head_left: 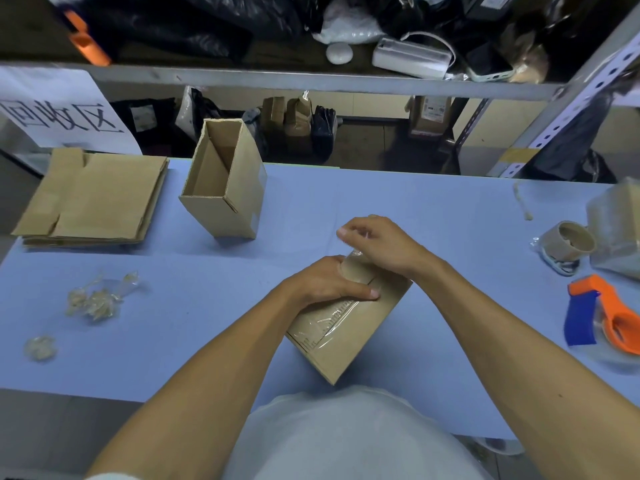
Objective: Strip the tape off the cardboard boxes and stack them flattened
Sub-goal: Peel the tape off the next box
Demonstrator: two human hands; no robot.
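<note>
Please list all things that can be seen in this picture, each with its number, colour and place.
taped box: 1, brown, near centre of the table, held by both hands
open box: 1, brown, upright, far left-centre
flattened boxes: stack, count unclear, brown, far left
tape scraps: several clumps, clear, near left
tape dispenser: 1, orange and blue, right edge
tape core: 1, beige, far right
table: 1, blue
left hand: grips the box's far end
right hand: pinches clear tape above the box

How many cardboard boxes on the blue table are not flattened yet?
2: the taped box held under both hands near the front edge, and the open box standing behind it. A wrapped bundle at far right may hide another.
</note>
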